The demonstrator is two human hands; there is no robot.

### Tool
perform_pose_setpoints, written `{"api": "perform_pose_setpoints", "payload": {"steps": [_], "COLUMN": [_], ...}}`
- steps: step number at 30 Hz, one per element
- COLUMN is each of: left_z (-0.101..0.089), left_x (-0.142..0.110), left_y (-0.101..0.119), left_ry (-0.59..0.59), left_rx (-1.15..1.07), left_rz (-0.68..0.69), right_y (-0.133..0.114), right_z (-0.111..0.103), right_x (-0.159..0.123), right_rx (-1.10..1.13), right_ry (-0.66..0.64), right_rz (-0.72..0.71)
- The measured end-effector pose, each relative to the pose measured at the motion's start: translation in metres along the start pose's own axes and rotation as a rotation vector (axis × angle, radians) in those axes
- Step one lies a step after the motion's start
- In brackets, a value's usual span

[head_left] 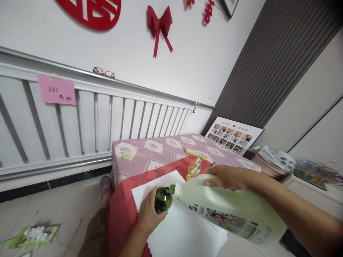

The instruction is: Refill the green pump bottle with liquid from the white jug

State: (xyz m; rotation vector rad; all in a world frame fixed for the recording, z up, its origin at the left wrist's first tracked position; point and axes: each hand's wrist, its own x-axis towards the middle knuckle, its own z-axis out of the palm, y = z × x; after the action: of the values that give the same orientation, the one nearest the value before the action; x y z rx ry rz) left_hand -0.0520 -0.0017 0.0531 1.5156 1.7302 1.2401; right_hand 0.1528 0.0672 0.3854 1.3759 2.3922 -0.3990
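My right hand (230, 176) grips a large pale green detergent jug (222, 210), tipped nearly on its side with its neck toward the left. My left hand (148, 211) is wrapped round a small dark green bottle (163, 200). The jug's green spout (172, 189) meets the small bottle's mouth; whether liquid is flowing I cannot make out. Under both lies a white sheet with scalloped edges (182, 228) on a red cloth (125, 200). Behind the jug, an amber pump bottle (193, 169) is partly hidden. A pale green cap (127, 155) rests at the table's far left.
A purple patterned cloth (163, 144) covers the table, with a yellow narrow box (195, 153) on it. A white radiator (128, 114) runs along the wall, and glasses (104, 72) lie on its ledge. A photo board (233, 134) leans at the back right. Cables (37, 233) lie on the floor.
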Motion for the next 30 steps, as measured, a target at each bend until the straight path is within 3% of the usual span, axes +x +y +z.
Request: {"api": "perform_pose_setpoints", "payload": {"steps": [3, 30], "left_z": [0.0005, 0.0015], "left_x": [-0.0002, 0.0011], "left_y": [-0.0007, -0.0017], "left_ry": [-0.001, 0.015], "left_rx": [0.001, -0.014], "left_rz": [0.005, 0.006], "right_y": [-0.0002, 0.0068], "right_z": [-0.0002, 0.0027], "right_x": [0.0006, 0.0039], "right_rx": [0.025, 0.065], "right_ry": [-0.062, -0.060], "right_rz": [0.027, 0.039]}}
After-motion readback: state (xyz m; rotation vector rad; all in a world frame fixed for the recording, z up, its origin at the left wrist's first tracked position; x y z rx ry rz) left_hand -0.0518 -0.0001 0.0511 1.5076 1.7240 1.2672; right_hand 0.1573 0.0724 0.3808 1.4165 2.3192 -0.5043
